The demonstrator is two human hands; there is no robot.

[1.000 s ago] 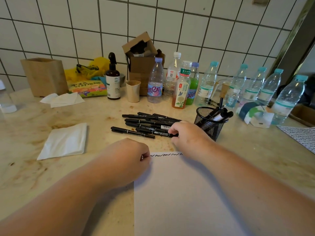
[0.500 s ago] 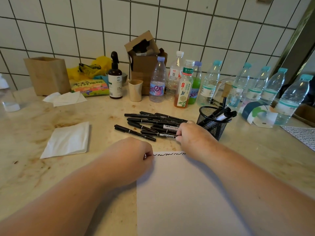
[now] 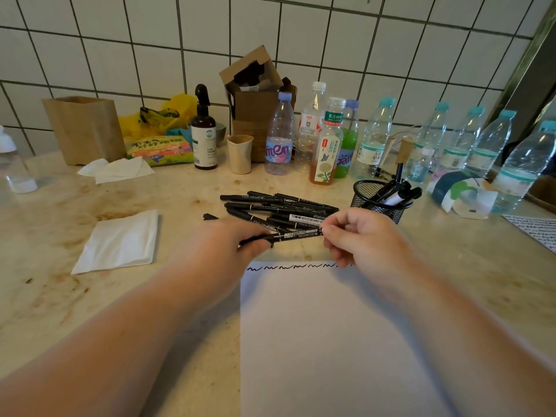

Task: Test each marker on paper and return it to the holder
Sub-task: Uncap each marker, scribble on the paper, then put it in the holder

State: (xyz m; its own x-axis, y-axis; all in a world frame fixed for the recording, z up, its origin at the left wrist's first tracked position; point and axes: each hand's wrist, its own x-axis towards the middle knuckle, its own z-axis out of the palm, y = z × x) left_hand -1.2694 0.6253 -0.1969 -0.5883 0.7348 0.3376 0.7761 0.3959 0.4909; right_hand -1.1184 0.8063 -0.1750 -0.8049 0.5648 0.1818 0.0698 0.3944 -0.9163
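Note:
Both my hands hold one black twin marker (image 3: 298,235) level above the top edge of the white paper (image 3: 325,341). My left hand (image 3: 222,251) grips its left end and my right hand (image 3: 361,236) pinches its right end. A row of black squiggles (image 3: 294,267) runs along the paper's top edge. Behind the hands lies a pile of several black markers (image 3: 279,206) on the counter. The black mesh holder (image 3: 379,200) stands to the right of the pile with a few markers in it. A small black cap (image 3: 210,217) lies left of the pile.
A folded white napkin (image 3: 118,242) lies at left. Several plastic bottles (image 3: 370,142), a spray bottle (image 3: 204,130), a beige cup (image 3: 239,154) and cardboard boxes (image 3: 255,97) line the tiled wall. A tape roll (image 3: 460,191) and another written sheet (image 3: 538,231) sit at right.
My right hand lifted a marker off the pile and my left hand left the paper's corner to grip its other end. A small black cap now lies left of the pile.

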